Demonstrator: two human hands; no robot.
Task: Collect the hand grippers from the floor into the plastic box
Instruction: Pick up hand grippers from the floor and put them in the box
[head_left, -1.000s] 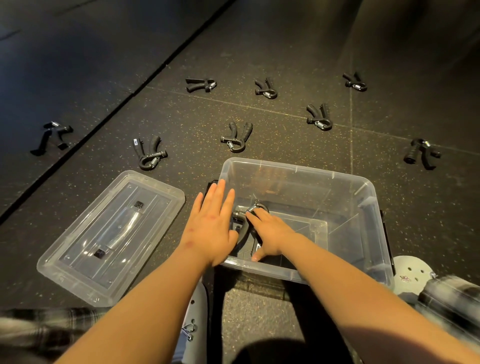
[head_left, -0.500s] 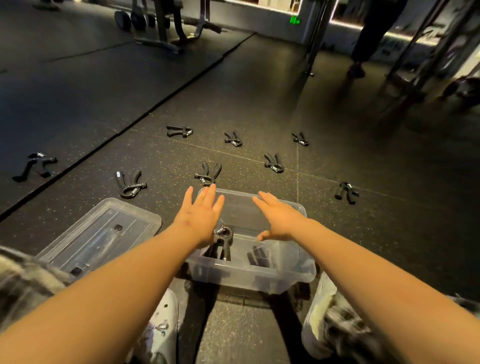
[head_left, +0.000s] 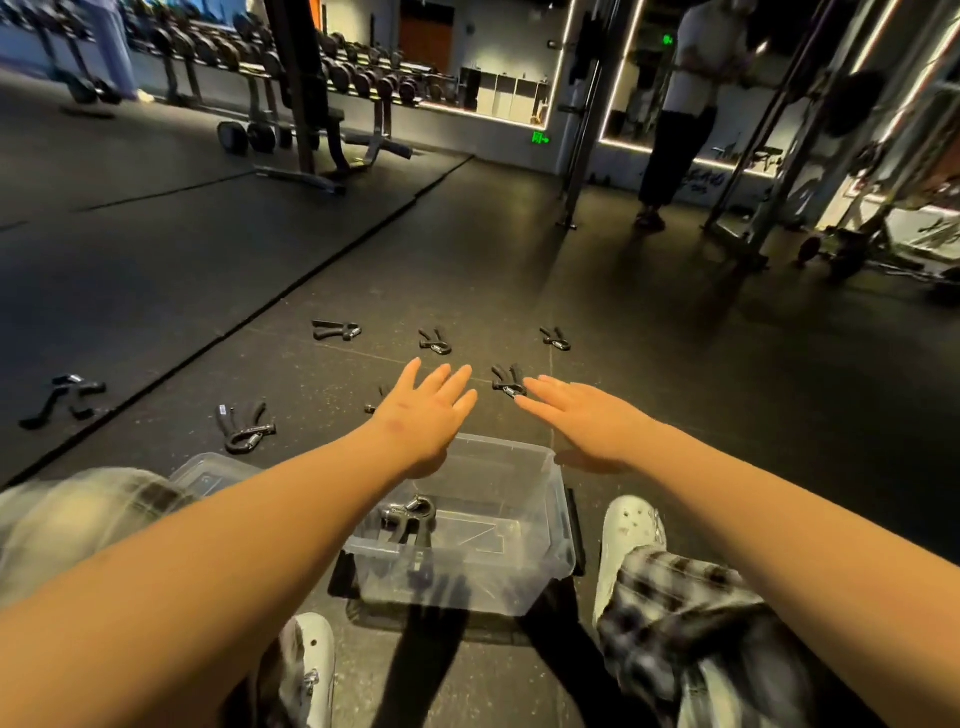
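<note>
A clear plastic box (head_left: 545, 566) stands on the dark floor between my feet, with one black hand gripper (head_left: 408, 517) lying inside it. Both arms stretch out past the box. My left hand (head_left: 423, 415) is open, fingers spread, and covers most of a gripper on the floor behind it. My right hand (head_left: 576, 415) is open too, its fingertips just short of a black hand gripper (head_left: 508, 380). Several more grippers lie scattered: one at front left (head_left: 244, 428), one at far left (head_left: 62, 397), and three in a far row (head_left: 336, 330), (head_left: 435, 340), (head_left: 556, 338).
The box's clear lid (head_left: 208, 475) lies at the left, partly behind my knee. White clogs (head_left: 631, 535) flank the box. A person (head_left: 675, 114) stands at the back right near cable machines. A dumbbell rack (head_left: 311, 67) and bench stand at the back left.
My right hand has let go of the gripper in the box. Both hands rose out of the box and reached forward over the floor. The camera tilted up, showing the gym.
</note>
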